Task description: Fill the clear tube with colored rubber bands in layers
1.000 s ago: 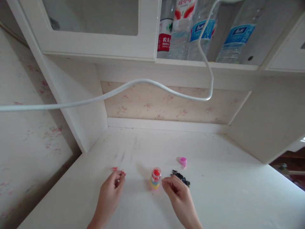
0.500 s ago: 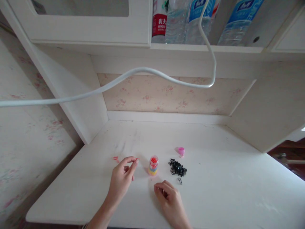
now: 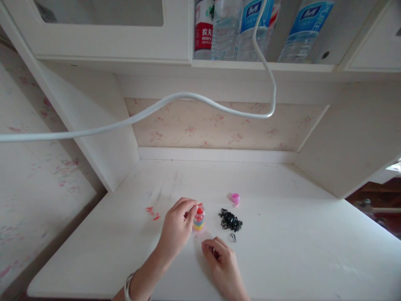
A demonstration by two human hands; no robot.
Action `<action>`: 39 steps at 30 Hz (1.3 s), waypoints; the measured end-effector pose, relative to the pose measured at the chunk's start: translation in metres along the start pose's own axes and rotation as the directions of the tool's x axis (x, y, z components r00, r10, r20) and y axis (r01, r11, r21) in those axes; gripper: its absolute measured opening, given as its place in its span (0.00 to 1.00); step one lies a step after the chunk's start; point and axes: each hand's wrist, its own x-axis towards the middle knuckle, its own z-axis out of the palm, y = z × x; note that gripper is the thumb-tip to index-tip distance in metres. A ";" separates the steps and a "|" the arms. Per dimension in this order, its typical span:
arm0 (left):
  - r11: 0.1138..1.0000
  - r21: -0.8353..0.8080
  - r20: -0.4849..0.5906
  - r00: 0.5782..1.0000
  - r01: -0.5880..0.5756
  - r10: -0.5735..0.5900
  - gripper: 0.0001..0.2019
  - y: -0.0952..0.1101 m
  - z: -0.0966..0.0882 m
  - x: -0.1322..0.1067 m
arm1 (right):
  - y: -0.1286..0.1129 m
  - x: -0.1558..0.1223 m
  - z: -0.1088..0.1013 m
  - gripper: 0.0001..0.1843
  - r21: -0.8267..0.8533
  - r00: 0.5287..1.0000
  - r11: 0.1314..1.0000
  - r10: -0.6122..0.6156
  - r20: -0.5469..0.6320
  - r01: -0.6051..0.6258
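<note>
My left hand (image 3: 178, 223) is closed in a pinch on a small red rubber band (image 3: 200, 204), right at the mouth of a small clear jar (image 3: 198, 224). The jar stands upright, filled in layers of yellow, blue and red bands; the fingers cover part of its top. My right hand (image 3: 221, 261) rests on the table in front of the jar, fingers curled and thumb against them; whatever they hold, if anything, is hidden. A pile of black rubber bands (image 3: 230, 220) lies to the right, with one loose black band (image 3: 233, 237) just before it.
Several loose red bands (image 3: 152, 213) lie on the white desk (image 3: 282, 251) to the left. A pink cap (image 3: 235, 198) sits behind the black pile. Plastic bottles (image 3: 225, 33) stand on the shelf above, and a white cable (image 3: 188, 96) crosses in front of the cabinet.
My left hand has moved right with the red band, from beside the jar to its mouth. My right hand has stayed in place. The view has shifted slightly.
</note>
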 end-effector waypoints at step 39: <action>0.651 0.673 -0.142 0.925 0.351 -0.353 0.13 -0.120 -0.052 -0.052 | -0.053 0.064 0.117 0.21 -0.654 0.952 0.717 -0.043 0.302 0.240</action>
